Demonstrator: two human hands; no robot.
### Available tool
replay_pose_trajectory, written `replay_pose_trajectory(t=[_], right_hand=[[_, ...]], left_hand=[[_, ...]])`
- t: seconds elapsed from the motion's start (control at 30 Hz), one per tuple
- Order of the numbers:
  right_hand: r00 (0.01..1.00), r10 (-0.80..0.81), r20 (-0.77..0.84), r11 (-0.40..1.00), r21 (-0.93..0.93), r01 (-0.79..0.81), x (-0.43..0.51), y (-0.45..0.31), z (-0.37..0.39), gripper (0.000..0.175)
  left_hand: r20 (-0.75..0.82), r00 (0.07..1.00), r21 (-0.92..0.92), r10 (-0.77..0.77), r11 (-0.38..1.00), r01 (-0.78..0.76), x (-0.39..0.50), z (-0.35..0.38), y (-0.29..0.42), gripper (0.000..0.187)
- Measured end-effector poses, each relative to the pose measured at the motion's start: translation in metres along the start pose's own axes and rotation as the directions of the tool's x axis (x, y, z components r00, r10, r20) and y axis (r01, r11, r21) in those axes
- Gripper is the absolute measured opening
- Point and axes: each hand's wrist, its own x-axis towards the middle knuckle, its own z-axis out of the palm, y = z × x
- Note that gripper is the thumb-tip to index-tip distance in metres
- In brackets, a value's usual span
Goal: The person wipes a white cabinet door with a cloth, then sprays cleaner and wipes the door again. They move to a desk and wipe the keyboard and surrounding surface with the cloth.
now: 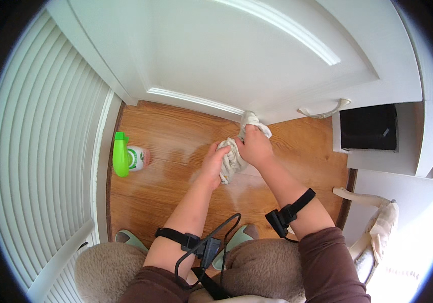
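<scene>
Both my hands grip a crumpled white cloth (233,163) above the wood floor. My left hand (213,163) has its fingers and thumb wrapped round the bunched lower part. With my right hand (256,147), I hold the upper part, its fingers buried in the folds. The cloth's far end touches or nearly touches the bottom edge of a white panelled door (216,57). A curved handle (324,110) is fixed to this door, right of my hands. On the floor to the left is a spray bottle (137,158) with a bright green trigger head.
White louvred panels (49,113) line the left side. A white cabinet (375,163) with a black-fronted recess is at the right, above a chair (379,219) with draped fabric. My slippered feet (235,242) stand on the wood floor (171,197). A black cable (216,231) loops near my left forearm.
</scene>
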Motion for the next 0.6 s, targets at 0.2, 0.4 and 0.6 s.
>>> replay_pose_trajectory(t=[0.2,0.4,0.6], right_hand=[[0.97,-0.223,0.096,0.962,-0.139,0.235,0.012,-0.014,-0.008,0.031],[0.996,0.027,0.089,0.984,-0.176,-0.011,-0.006,0.015,-0.006,0.029],[0.997,0.058,0.054,0.989,-0.137,-0.05,-0.01,0.028,0.004,0.032]], left_hand=[[0.0,0.999,-0.25,-0.038,0.967,0.037,0.005,0.008,-0.011,0.043],[0.119,0.993,0.089,-0.024,0.996,0.013,-0.005,0.022,-0.017,0.045],[0.038,0.999,0.043,-0.02,0.999,0.018,-0.001,0.02,-0.033,0.046]])
